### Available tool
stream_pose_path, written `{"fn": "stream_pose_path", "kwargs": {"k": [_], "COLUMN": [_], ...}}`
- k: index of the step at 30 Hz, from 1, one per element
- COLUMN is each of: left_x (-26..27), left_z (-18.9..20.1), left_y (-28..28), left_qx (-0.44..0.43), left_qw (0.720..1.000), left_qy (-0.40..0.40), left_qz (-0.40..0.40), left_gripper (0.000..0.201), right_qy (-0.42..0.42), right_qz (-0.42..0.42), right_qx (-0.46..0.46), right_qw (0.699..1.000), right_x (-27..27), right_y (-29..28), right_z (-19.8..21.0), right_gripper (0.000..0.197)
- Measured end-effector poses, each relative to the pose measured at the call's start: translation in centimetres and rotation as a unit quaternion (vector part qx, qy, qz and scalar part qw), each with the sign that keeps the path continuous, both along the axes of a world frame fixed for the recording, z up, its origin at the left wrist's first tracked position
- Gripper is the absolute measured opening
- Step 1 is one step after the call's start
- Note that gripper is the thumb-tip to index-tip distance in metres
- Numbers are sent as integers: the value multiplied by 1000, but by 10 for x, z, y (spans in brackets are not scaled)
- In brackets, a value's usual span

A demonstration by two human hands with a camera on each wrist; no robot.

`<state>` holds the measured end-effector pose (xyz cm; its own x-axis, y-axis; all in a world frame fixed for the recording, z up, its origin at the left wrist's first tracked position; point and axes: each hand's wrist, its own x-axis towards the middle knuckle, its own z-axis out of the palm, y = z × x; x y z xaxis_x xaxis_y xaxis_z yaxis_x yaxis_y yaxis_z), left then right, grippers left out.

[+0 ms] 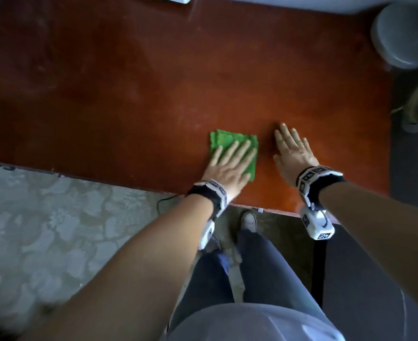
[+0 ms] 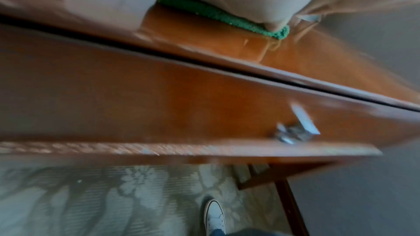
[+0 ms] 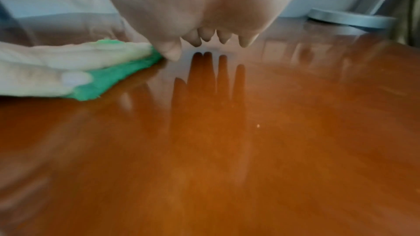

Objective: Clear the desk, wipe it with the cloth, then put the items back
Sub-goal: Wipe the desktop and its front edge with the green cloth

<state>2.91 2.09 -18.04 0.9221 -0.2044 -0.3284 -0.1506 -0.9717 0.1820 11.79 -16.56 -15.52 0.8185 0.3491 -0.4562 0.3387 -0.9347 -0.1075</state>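
Left hand [image 1: 230, 166] flat – pressing green cloth [image 1: 223, 141], right hand [image 1: 292, 153] spread on desk [image 1: 129, 94]

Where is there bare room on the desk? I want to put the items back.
Bare desk runs left of and beyond the cloth. It is tight only at the front edge, where the left hand presses the cloth beside the right hand.

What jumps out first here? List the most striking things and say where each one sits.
The bright green cloth stands out against the red-brown desk, near its front edge, with the left hand pressed flat on it. Just right of the cloth, the right hand lies spread and flat on bare wood, holding nothing. A grey round object sits at the desk's far right corner.
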Motion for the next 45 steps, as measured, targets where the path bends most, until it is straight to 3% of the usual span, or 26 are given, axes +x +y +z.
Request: {"fn": "stream_pose_path", "kwargs": {"k": [3,6,8,10,12,14,16,18,19,21,24,27,29,31,34,36,39,42,45], "left_x": [38,53,56,59,65,66,72,95,111,138,164,168,172,174,191,212,256,275,269], "left_z": [-6,-6,-9,-9,-8,-3,-3,-7,-8,-7,-4,-6,-8,-8,-2,-2,-8,-8,-8], "left_y": [81,162,170,131,70,16,3,27,48,100,152,124,76,24,-12,-1,58,135,169], "left_qx": [44,34,28,49,40,23,18,24,39,67,49,55,54,53,32,24,30,38,57], "left_qw": [984,939,917,925,965,988,993,996,995,974,927,924,954,987,999,999,996,966,944], "left_qy": [-28,-9,9,-5,-7,-1,7,2,-4,-9,31,23,16,5,10,-1,-20,-20,-8], "left_qz": [172,343,399,377,258,153,119,87,96,214,371,378,295,150,-14,-47,78,254,325], "left_gripper": [64,63,62,65,68,68,66,64,64,64,63,63,66,68,67,64,62,63,62], "right_qy": [2,-3,-8,-7,-2,-7,-18,-12,-7,-9,-21,-22,-22,-24,-9,-7,9,18,9], "right_qz": [-30,-14,-2,-1,-6,6,28,54,68,77,1,-45,-54,-67,-105,-116,-120,-104,-108], "right_qx": [-4,8,14,16,14,16,23,26,25,16,4,0,11,34,64,66,58,49,56], "right_qw": [1000,1000,1000,1000,1000,1000,999,998,997,997,1000,999,998,997,992,991,991,993,993], "right_x": [22,44,63,82,96,103,106,115,121,132,156,168,171,171,174,175,178,181,178], "right_y": [3,10,15,18,19,15,9,0,-5,-13,-27,-32,-27,-18,-5,-3,-4,-9,-11], "right_z": [-3,-7,-9,-11,-10,-9,-10,-8,-6,-6,-6,-9,-9,-8,-9,-9,-5,-2,-3], "right_gripper": [66,67,68,68,69,69,68,67,66,65,65,66,66,68,72,74,72,69,67]}}
